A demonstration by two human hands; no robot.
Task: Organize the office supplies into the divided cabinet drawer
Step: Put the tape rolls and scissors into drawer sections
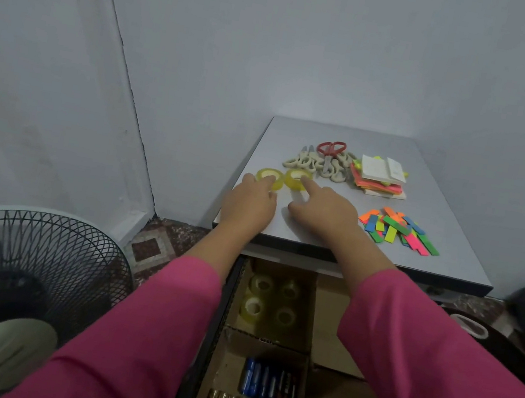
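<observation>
- Two yellow tape rolls lie on the cabinet top [431, 178]: the left tape roll [269, 178] at the left hand's [248, 205] fingertips, the right tape roll [298, 180] under the right hand's [323, 210] extended forefinger.
- Whether either hand grips its roll I cannot tell.
- Four tape rolls [272, 299] sit in the drawer [327, 341] compartment below the wrists, batteries [268, 382] nearer the person.

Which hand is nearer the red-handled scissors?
Right. The right hand reaches toward a tape roll just in front of the red-handled scissors; the left hand sits further left and back.
</observation>
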